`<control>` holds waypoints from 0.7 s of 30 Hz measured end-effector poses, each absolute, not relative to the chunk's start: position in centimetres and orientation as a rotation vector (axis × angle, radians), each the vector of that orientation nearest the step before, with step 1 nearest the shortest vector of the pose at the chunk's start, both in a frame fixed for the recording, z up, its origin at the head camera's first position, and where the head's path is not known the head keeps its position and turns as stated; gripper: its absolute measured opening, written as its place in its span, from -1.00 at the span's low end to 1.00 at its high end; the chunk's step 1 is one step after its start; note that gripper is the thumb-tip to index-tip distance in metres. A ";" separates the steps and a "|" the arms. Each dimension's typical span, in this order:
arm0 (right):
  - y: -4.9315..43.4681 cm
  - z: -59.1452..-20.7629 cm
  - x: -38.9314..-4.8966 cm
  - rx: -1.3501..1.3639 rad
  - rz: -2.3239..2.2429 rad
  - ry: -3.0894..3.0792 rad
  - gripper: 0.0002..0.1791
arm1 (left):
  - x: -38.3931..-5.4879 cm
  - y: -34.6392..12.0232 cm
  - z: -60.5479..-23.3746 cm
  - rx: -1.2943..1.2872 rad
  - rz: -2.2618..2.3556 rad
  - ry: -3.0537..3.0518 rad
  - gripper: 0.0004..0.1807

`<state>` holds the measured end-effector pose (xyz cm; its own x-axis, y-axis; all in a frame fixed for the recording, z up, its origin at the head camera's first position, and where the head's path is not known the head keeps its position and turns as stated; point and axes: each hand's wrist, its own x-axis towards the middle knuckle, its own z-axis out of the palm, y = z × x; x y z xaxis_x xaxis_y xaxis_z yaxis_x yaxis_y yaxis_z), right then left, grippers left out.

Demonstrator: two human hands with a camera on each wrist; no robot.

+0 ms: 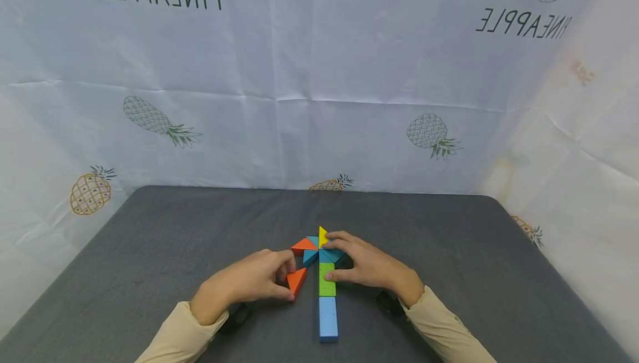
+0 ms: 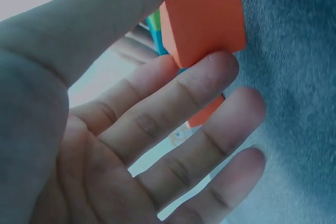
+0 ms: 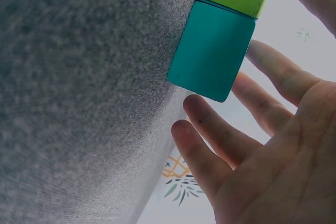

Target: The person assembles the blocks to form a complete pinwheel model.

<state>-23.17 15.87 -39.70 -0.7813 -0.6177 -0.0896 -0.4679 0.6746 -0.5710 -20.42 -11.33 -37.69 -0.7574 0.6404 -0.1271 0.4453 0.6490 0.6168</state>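
Observation:
My left hand (image 1: 249, 277) pinches an orange triangular block (image 1: 297, 281) between thumb and fingers, low over the table, left of the green block (image 1: 326, 282). In the left wrist view this orange block (image 2: 205, 14) meets the fingertips while the other fingers stay spread. Over the block figure's right side lies my right hand (image 1: 366, 260), its fingers by the yellow triangular block (image 1: 321, 235) and its thumb by the green block. Another orange triangular block (image 1: 302, 246) and a teal triangular block (image 1: 310, 256) fan out left of centre. The right hand partly covers the blocks there.
A light blue rectangular block (image 1: 328, 316) continues the column below the green one. The dark grey table (image 1: 150, 252) reaches back to a white curtain (image 1: 299, 63) printed with pineapples. A dark band sits at each wrist.

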 end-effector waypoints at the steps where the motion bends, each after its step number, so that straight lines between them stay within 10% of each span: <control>1: 15.9 -39.7 -23.2 -0.867 -0.780 2.614 -0.29 | -20.4 -11.2 -37.7 0.866 0.816 2.543 -0.67; 21: 15.8 -39.7 -23.2 -0.858 -0.784 2.613 -0.28 | -20.1 -9.8 -38.9 0.869 0.868 2.606 -0.66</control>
